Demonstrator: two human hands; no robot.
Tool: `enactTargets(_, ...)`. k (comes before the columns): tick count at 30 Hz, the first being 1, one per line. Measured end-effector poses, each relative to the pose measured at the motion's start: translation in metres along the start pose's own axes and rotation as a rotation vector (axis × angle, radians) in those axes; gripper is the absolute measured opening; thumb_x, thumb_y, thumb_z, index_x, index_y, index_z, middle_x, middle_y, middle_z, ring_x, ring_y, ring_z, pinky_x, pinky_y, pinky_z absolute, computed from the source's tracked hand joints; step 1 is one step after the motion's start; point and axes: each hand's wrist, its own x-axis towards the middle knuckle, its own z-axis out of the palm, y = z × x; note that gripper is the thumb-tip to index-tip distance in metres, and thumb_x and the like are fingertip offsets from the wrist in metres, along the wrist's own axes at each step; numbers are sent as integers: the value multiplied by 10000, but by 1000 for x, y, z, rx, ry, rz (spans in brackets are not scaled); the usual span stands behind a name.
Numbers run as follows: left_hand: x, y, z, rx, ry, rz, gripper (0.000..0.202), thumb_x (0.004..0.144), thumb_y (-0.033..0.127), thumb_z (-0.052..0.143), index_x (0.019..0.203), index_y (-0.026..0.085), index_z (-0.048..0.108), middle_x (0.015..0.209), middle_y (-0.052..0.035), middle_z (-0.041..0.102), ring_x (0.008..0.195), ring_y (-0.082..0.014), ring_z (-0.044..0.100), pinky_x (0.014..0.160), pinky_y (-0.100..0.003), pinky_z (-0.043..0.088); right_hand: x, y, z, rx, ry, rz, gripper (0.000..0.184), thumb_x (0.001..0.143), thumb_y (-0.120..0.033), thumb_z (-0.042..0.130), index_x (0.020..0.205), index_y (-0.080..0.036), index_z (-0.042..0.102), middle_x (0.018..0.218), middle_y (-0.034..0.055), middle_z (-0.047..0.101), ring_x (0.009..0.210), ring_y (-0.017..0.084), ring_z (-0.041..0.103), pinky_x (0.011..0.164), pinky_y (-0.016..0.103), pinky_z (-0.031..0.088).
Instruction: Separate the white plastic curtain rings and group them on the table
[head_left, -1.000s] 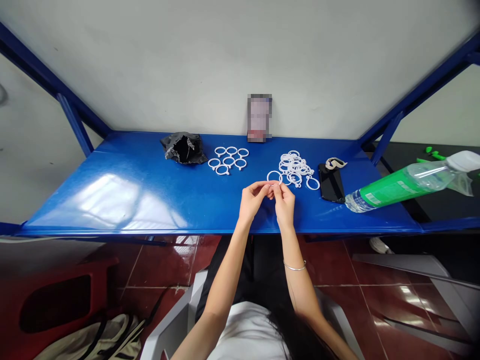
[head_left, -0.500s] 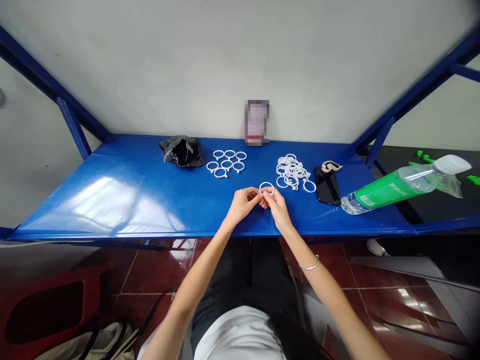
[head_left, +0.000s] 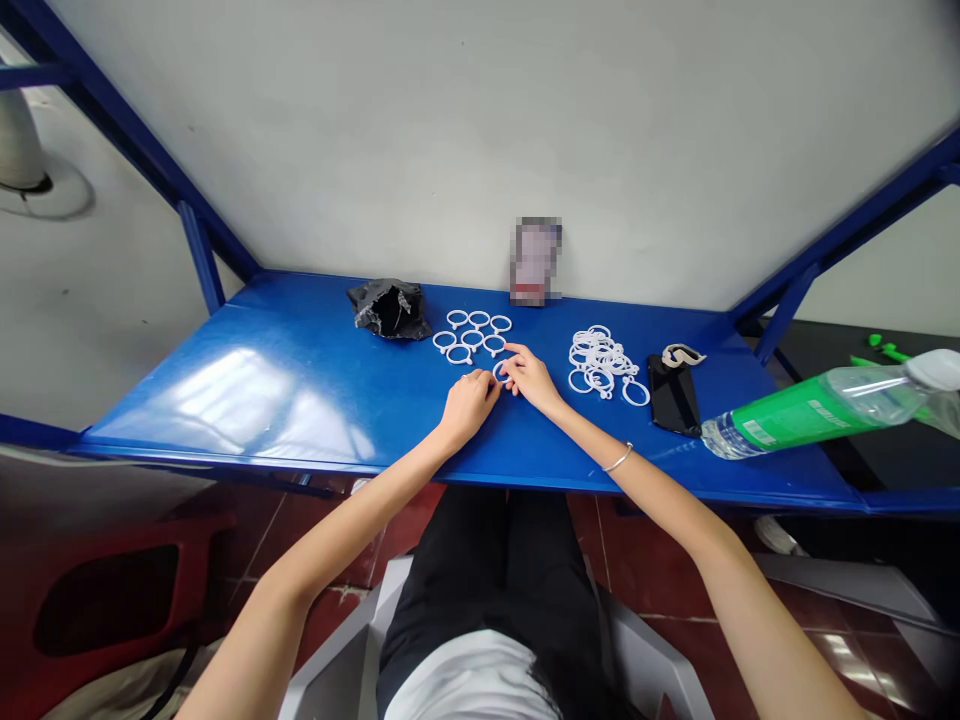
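A white curtain ring (head_left: 498,371) with a small eyelet is pinched by my right hand (head_left: 529,376), low over the table, its near part hidden behind the fingers. My left hand (head_left: 469,404) rests just left of it, back up, fingers curled and closed; what they hold, if anything, is hidden. Beyond my hands, several matching rings (head_left: 472,340) lie spread in rows, close to my right index finger. To the right of my right hand is a loose, overlapping pile of similar rings (head_left: 600,356).
On the blue table (head_left: 300,380) are a crumpled black plastic bag (head_left: 390,308), a black phone (head_left: 673,398) with a beige coiled item (head_left: 682,355) at its top, and a green-labelled bottle (head_left: 817,405). A blurred upright panel (head_left: 535,262) leans against the wall.
Both hands have moved left and forward toward the spread rings. The ring, earlier held up between both hands, is now lower near that group in my right hand. The view has shifted.
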Motion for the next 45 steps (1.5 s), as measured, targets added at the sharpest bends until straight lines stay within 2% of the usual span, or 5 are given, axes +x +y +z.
enactTargets(8, 2, 10, 1, 252, 131, 143, 276, 931, 239, 528, 1160, 101, 599, 1196, -196, 620, 1116, -301, 610, 883, -376, 507, 7, -9, -5, -219, -83, -255, 342, 942, -351, 505, 1213, -213, 660, 1113, 73, 745, 912, 192, 736, 823, 322, 599)
enactTargets(15, 32, 6, 12, 368, 46, 323, 558, 990, 326, 380, 1504, 109, 376, 1621, -146, 243, 1522, -308, 186, 1211, -502, 260, 18, -21, -54, -696, 290, -453, 405, 1008, -341, 345, 1134, -180, 695, 1176, 114, 723, 1130, 274, 641, 1019, 461, 465)
enactTargets(21, 64, 12, 20, 399, -74, 368, 546, 1017, 376, 311, 1490, 128, 423, 1628, -119, 214, 1526, -306, 172, 1227, -528, 214, 25, -19, -113, -1036, 502, -228, 384, 960, -236, 379, 1165, -106, 677, 1294, 180, 648, 1223, 330, 548, 1043, 505, 385)
enactTargets(26, 68, 8, 19, 393, -118, 257, 582, 1019, 414, 302, 1504, 106, 397, 1605, -142, 269, 1510, -318, 224, 1227, -537, 217, 27, -7, -141, -1068, 340, 21, 407, 956, -254, 390, 1256, -118, 628, 1327, 179, 625, 1234, 357, 527, 1010, 527, 411)
enactTargets(45, 72, -13, -2, 397, -72, 199, 559, 1024, 377, 314, 1487, 79, 408, 1589, -190, 299, 1503, -340, 236, 1214, -551, 220, 23, -15, -141, -1022, 189, 71, 383, 855, -195, 514, 1220, -171, 629, 1198, 144, 651, 1113, 317, 590, 927, 433, 469)
